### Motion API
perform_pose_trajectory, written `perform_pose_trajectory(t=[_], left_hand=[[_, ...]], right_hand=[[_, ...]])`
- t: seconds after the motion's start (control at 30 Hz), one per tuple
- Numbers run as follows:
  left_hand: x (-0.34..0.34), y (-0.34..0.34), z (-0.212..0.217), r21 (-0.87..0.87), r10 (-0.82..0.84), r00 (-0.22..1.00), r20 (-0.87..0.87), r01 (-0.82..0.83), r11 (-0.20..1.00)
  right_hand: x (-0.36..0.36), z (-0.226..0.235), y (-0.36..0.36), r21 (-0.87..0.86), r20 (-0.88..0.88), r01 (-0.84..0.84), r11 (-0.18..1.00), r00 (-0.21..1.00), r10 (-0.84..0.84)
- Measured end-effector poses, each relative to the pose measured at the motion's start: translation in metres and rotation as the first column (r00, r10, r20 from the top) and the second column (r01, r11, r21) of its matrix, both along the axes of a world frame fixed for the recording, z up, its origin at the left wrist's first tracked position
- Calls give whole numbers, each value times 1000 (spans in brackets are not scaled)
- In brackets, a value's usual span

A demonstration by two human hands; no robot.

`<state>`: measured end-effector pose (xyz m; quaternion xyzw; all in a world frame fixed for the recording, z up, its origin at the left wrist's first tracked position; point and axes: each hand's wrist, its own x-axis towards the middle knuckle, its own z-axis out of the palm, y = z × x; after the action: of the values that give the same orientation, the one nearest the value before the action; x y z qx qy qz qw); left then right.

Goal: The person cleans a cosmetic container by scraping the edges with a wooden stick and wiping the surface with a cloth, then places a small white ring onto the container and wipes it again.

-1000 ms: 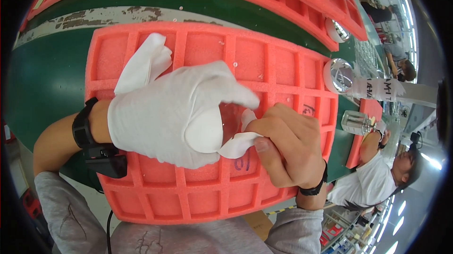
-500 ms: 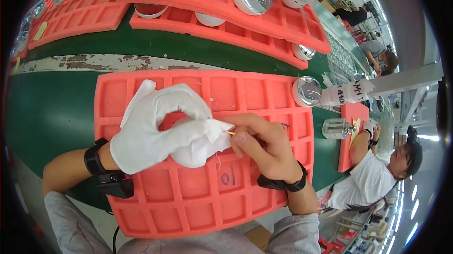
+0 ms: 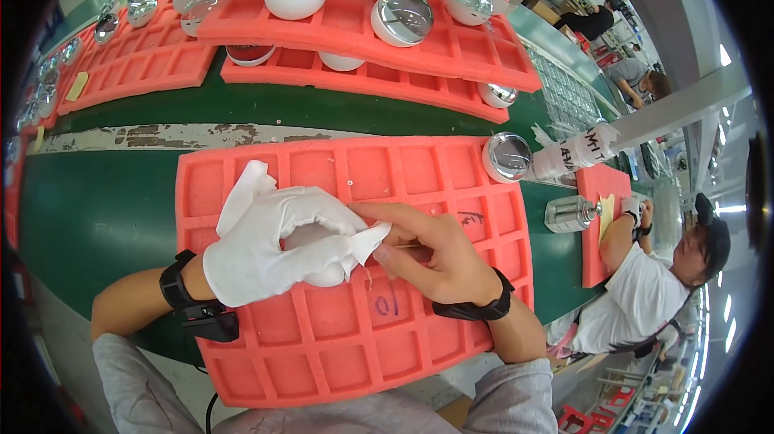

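Observation:
My left hand point(image 3: 262, 245), in a white glove, is closed around a smooth white rounded piece point(image 3: 327, 274) above the red foam tray point(image 3: 326, 313). Most of that piece is hidden by the glove. A white cloth point(image 3: 370, 242) sticks out between my two hands, beside the piece. My bare right hand point(image 3: 443, 261) has its fingers pinched at the cloth's edge. A thin pale stick point(image 3: 409, 246) shows partly between those fingers and thumb; its tip is out of sight.
Behind lie stacked red foam trays point(image 3: 347, 43) bearing several white and mirrored domes point(image 3: 401, 18). One mirrored dome point(image 3: 507, 157) sits at my tray's far right corner. To the right stand a glass jar point(image 3: 569, 214) and a wrapped post point(image 3: 576, 148); a co-worker point(image 3: 641, 293) sits beyond.
The view has shifted, showing more of the back trays. My right hand has come closer to my left, and the stick's tip now goes behind the cloth. The white piece is more covered.

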<state>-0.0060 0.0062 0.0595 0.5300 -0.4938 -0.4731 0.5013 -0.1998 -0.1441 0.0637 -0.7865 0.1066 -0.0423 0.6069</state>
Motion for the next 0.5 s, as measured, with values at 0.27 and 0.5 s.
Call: perform_pose_trajectory(t=[0.27,0.5], left_hand=[[2,-1,0,-182,26,956,293,29,983],[4,-2,-21,-491,242,722,648,152,858]], right_hand=[[-2,-5,-2,-92,90,88,992,993,-80],[-8,-5,-8,8,20,-1,1000,1000,0]])
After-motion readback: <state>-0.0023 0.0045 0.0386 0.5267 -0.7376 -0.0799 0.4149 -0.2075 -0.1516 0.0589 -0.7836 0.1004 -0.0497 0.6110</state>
